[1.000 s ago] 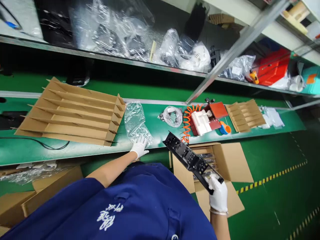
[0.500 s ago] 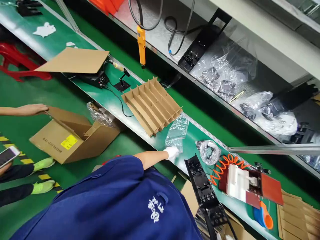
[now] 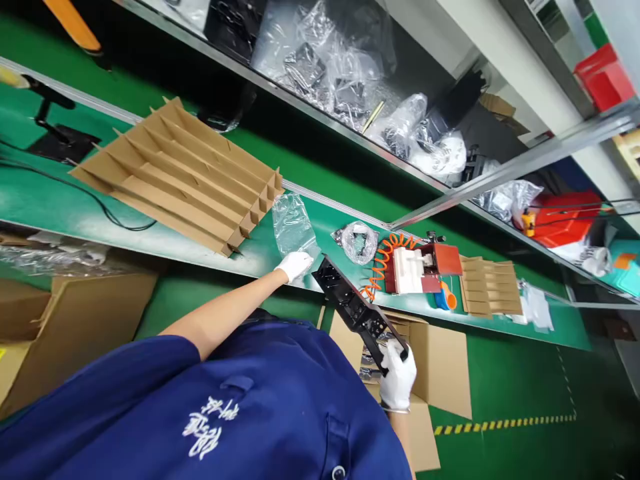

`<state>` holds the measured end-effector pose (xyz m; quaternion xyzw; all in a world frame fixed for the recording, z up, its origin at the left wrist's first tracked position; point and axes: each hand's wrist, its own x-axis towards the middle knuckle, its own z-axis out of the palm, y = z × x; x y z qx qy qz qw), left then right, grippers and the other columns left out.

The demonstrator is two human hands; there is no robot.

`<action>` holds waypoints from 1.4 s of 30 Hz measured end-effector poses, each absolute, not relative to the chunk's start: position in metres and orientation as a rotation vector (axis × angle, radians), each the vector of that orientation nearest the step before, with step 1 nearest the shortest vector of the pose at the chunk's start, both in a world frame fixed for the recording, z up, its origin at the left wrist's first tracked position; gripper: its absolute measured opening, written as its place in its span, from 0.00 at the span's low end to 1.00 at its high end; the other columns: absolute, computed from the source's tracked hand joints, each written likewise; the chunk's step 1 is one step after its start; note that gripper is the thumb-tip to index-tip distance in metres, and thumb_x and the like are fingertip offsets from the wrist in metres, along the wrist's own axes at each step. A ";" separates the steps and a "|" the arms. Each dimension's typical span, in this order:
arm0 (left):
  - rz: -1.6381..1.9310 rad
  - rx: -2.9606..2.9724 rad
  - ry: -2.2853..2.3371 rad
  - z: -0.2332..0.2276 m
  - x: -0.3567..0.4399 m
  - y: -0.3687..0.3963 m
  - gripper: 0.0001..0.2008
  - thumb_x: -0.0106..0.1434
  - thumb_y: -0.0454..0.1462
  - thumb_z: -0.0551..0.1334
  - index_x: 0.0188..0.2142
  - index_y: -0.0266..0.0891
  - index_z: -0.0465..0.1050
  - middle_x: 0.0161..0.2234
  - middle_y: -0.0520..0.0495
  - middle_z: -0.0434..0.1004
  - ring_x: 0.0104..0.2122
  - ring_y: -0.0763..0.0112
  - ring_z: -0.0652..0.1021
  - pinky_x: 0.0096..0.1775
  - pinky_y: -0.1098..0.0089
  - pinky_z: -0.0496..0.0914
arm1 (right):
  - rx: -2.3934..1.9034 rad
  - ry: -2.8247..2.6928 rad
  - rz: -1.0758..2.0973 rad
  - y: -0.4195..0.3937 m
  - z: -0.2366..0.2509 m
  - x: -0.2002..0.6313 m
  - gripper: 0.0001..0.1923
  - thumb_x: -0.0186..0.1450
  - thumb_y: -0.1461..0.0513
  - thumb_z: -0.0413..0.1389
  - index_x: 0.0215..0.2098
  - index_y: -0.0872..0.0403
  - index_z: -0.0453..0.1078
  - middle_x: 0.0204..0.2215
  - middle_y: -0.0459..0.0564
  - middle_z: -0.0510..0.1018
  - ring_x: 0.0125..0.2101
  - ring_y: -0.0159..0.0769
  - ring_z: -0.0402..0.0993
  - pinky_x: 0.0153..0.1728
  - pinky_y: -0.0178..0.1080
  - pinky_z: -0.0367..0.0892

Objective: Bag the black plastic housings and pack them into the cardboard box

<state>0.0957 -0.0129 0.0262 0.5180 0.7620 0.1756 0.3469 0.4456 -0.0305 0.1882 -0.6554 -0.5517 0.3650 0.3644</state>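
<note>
My left hand (image 3: 296,265), in a white glove, is closed on the near end of a clear plastic bag (image 3: 293,223) lying flat on the green bench. My right hand (image 3: 399,377), also gloved, grips the forked end of a long black bracket-like part (image 3: 350,303). That part is tilted, its far end close to the bag's opening but apart from it. Small fittings show along its inner face. The right fingers are partly hidden behind the part.
A cardboard divider grid (image 3: 185,173) lies left of the bag. To the right are a wrapped coil (image 3: 359,243), an orange coiled hose (image 3: 383,263), a red and white device (image 3: 423,269) and a blue-orange tape roll (image 3: 445,297). An open carton (image 3: 447,373) stands below the bench.
The view has swung right and closer. My right hand has come into view holding the black part. My left hand stays at the bag's near end.
</note>
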 end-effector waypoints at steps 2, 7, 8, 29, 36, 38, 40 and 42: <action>0.392 1.301 1.991 0.023 0.096 -0.012 0.17 0.71 0.48 0.60 0.48 0.36 0.75 0.47 0.43 0.79 0.45 0.63 0.80 0.49 0.55 0.75 | -1.726 -1.308 1.033 -0.033 0.189 0.448 0.17 0.53 0.50 0.65 0.32 0.54 0.72 0.19 0.42 0.72 0.22 0.35 0.71 0.30 0.39 0.73; 0.240 1.341 1.966 0.011 0.109 -0.003 0.21 0.70 0.51 0.59 0.49 0.37 0.75 0.49 0.41 0.79 0.48 0.60 0.79 0.52 0.52 0.73 | -1.741 -1.171 1.039 -0.033 0.193 0.465 0.17 0.52 0.51 0.65 0.31 0.54 0.70 0.14 0.35 0.64 0.18 0.30 0.64 0.32 0.39 0.72; 0.220 1.381 1.932 0.007 0.115 -0.003 0.21 0.70 0.51 0.60 0.49 0.37 0.75 0.50 0.40 0.79 0.49 0.59 0.79 0.53 0.51 0.72 | -1.734 -1.151 1.024 -0.032 0.193 0.470 0.18 0.52 0.51 0.66 0.31 0.54 0.70 0.14 0.34 0.64 0.18 0.29 0.63 0.32 0.38 0.71; 0.088 1.484 1.925 -0.046 0.148 -0.013 0.22 0.69 0.45 0.61 0.58 0.37 0.71 0.64 0.36 0.68 0.63 0.52 0.69 0.62 0.47 0.63 | -1.839 -1.041 0.997 -0.081 0.192 0.484 0.16 0.54 0.52 0.64 0.32 0.54 0.71 0.15 0.38 0.68 0.17 0.30 0.59 0.24 0.36 0.61; 0.172 1.352 1.990 -0.026 0.139 0.002 0.18 0.69 0.46 0.62 0.50 0.36 0.74 0.53 0.39 0.75 0.52 0.58 0.77 0.54 0.51 0.73 | -1.784 -0.951 1.048 -0.074 0.179 0.459 0.16 0.52 0.52 0.63 0.32 0.54 0.69 0.16 0.35 0.66 0.16 0.26 0.55 0.27 0.37 0.67; 0.232 1.311 2.004 -0.019 0.141 0.006 0.16 0.70 0.46 0.61 0.48 0.36 0.75 0.52 0.40 0.76 0.51 0.60 0.77 0.53 0.52 0.73 | -1.784 -0.965 1.084 -0.073 0.170 0.455 0.16 0.52 0.52 0.62 0.32 0.53 0.68 0.16 0.35 0.67 0.16 0.26 0.57 0.26 0.36 0.67; 0.284 1.267 2.010 -0.012 0.142 0.008 0.15 0.71 0.46 0.60 0.46 0.37 0.76 0.50 0.42 0.78 0.49 0.61 0.78 0.53 0.53 0.73 | -1.800 -1.003 1.114 -0.072 0.163 0.453 0.16 0.53 0.51 0.61 0.31 0.53 0.68 0.16 0.36 0.68 0.15 0.26 0.57 0.23 0.35 0.65; 0.329 1.224 2.013 -0.008 0.142 0.009 0.16 0.71 0.47 0.59 0.46 0.37 0.76 0.48 0.43 0.79 0.48 0.62 0.79 0.52 0.55 0.73 | -1.823 -1.045 1.129 -0.072 0.160 0.452 0.15 0.53 0.51 0.60 0.31 0.52 0.68 0.16 0.36 0.68 0.15 0.26 0.57 0.20 0.34 0.61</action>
